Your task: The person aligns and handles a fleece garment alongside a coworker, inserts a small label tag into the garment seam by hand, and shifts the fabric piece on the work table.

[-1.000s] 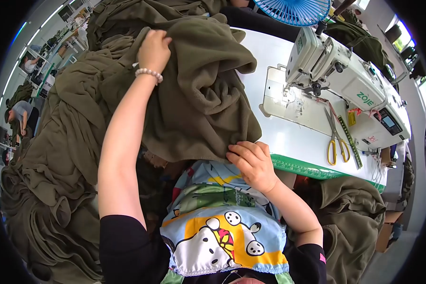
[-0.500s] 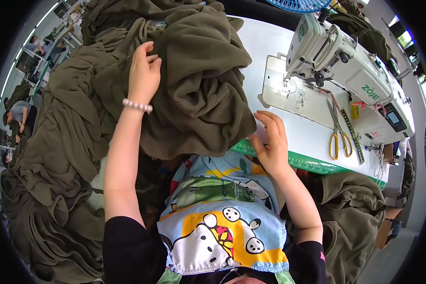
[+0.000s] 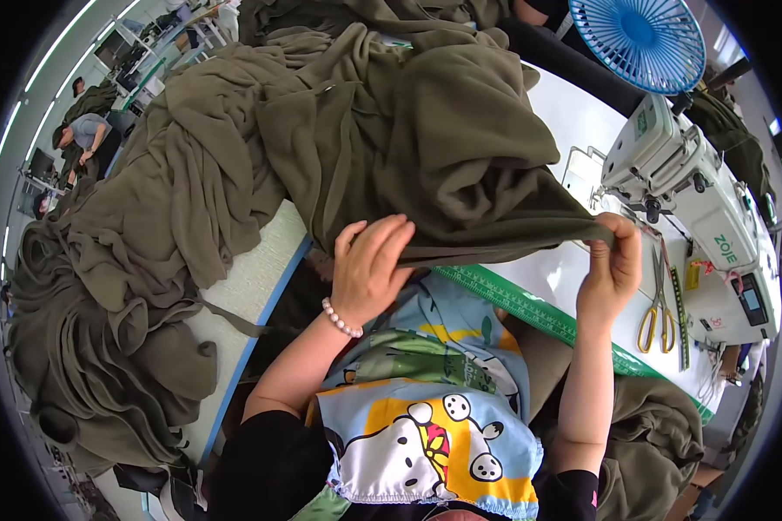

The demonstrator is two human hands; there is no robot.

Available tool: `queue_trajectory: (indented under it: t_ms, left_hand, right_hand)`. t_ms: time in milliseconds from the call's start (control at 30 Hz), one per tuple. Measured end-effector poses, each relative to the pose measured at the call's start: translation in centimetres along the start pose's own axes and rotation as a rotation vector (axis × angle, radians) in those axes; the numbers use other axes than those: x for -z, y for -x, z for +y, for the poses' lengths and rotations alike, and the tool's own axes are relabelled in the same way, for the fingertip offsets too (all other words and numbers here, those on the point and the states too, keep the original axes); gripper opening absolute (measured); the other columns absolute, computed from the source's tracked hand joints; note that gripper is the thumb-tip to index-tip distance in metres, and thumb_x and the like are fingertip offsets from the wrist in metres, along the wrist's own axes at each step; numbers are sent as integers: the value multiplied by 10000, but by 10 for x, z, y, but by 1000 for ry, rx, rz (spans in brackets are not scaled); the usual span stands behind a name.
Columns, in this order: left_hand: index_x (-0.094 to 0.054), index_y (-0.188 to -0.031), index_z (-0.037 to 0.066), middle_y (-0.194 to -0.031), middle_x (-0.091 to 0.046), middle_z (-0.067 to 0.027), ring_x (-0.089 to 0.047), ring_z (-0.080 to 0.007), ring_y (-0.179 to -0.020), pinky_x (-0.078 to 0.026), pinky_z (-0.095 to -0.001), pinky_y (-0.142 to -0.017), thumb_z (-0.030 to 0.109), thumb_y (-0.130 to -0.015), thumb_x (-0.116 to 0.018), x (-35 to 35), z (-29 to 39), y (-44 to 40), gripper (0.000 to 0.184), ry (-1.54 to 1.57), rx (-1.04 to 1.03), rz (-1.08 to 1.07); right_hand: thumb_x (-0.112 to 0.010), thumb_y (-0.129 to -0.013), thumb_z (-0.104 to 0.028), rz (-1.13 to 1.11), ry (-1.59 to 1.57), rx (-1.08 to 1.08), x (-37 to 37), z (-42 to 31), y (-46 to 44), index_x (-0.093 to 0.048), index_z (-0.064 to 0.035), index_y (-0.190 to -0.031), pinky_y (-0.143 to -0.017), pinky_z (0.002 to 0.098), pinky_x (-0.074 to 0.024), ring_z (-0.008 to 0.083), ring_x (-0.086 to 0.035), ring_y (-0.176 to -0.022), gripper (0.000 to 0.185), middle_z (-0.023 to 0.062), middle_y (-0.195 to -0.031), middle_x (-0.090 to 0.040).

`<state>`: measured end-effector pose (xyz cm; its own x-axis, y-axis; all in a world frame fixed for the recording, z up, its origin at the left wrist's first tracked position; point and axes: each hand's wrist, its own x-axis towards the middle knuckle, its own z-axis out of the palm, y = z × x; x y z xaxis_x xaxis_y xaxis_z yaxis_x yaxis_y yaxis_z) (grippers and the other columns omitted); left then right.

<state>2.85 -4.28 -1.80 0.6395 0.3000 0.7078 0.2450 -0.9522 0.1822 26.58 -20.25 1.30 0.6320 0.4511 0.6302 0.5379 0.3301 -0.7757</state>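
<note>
We have a heap of olive fabric (image 3: 208, 156) down our left side, partly over a pale surface (image 3: 261, 252), probably kept there to be within reach. The white table (image 3: 573, 113) stands ahead and to the right, and the olive cloth (image 3: 426, 156) we are handling lies bunched over its left part, just before us, folds raised in the middle and near edge toward our lap. To the right of the cloth stands the sewing machine (image 3: 704, 226), with a blue fan (image 3: 639, 30) behind it, likely set to blow toward the seat. Our right hand (image 3: 613, 269) pinches the cloth's right corner between thumb and bent fingers — held out to the side, which seems to keep the near edge fairly straight. Our left hand (image 3: 374, 269) lies back-up at that edge farther left, fingers slightly apart; we cannot tell whether its thumb closes on anything, though it appears to steady that end. A green ruler strip (image 3: 513, 300) runs along the table's front edge, presumably for quick measuring. Yellow-handled scissors (image 3: 659, 301) lie beside the machine, apart from the folds — handles toward us, perhaps for easy grabbing. A bead bracelet (image 3: 341, 319) circles our left wrist.
</note>
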Motion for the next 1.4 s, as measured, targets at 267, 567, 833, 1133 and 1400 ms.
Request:
queue_trajectory:
  t_ms: [267, 567, 833, 1133, 1400]
  left_hand:
    - [-650, -943, 60, -940, -652, -56, -623, -238, -848, -437, -367, -768, -69, -631, -592, 6, -28, -4, 343, -35, -4, 92]
    - [-643, -839, 47, -855, -666, -66, -626, -252, -837, -439, -344, -801, -137, -626, -514, 22, -37, -34, 309, -8, 67, 295]
    - [-618, -767, 27, -774, -642, -73, -597, -265, -778, -445, -343, -774, -140, -609, -470, 20, -51, -30, 273, 36, 124, 296]
    - [-575, -753, -24, -725, -598, -92, -568, -212, -698, -458, -281, -683, -147, -610, -407, 17, -70, -30, 252, 68, 194, 366]
    - [-557, -734, -20, -699, -555, -57, -524, -137, -656, -421, -223, -650, -140, -620, -382, 36, -71, -70, 241, 208, 213, 461]
  right_hand:
    - [-524, -914, 40, 143, -81, -77, 18, -8, 1, -538, -4, -992, -712, 208, -423, 97, -517, -820, 91, 45, -942, -567]
    - [-538, -920, 3, -67, 105, 51, 12, -19, -25, -556, -17, -957, -785, 239, -416, 91, -515, -846, 45, 25, -931, -574]
    - [-556, -944, -91, -212, -363, -320, 12, 0, -28, -566, -31, -963, -758, 212, -407, 65, -509, -822, 63, -10, -904, -578]
    - [-537, -966, -136, -232, -289, -456, 1, 7, -33, -589, -28, -1047, -712, 192, -407, 33, -500, -769, 145, -31, -840, -581]
    - [-508, -971, -110, -345, -261, -509, 4, -19, -44, -588, -24, -1102, -703, 206, -415, 44, -514, -760, 176, -17, -834, -594]
